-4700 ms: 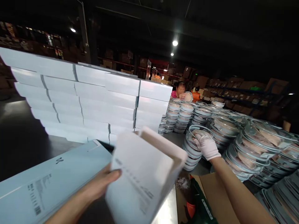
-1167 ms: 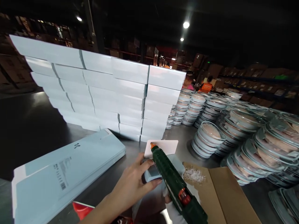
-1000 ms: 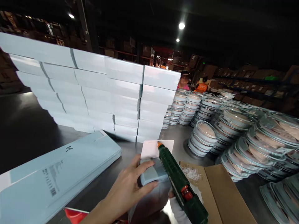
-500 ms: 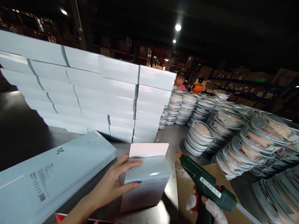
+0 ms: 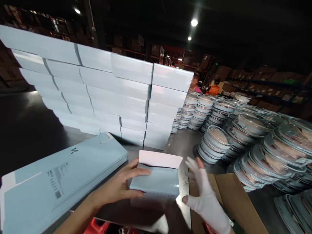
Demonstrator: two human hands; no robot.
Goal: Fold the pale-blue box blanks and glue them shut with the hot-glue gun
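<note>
The fingers (image 5: pixel 136 172) of the left hand (image 5: pixel 119 187) wrap the left side of a small box (image 5: pixel 156 180), thumb on top, low in the middle of the frame. The right hand (image 5: pixel 207 201), in a white glove, is spread wide just right of the box and holds nothing.

The box looks light and stiff, made of thin card, with a smooth shiny top that may slip. Its white flap (image 5: pixel 159 159) stands open at the back. It would bend if squeezed hard, so the two short sides look like the best places to hold.

At lower left lies a stack of flat boxes (image 5: pixel 60 175). Behind it, at upper left, is a wall of white boxes (image 5: pixel 109 97). The table (image 5: pixel 185 143) is grey shiny metal. At lower right is a brown carton (image 5: pixel 229 198), and stacks of round lids (image 5: pixel 243 136) fill the right. The room is dark, with two lamps (image 5: pixel 194 22) up top.
</note>
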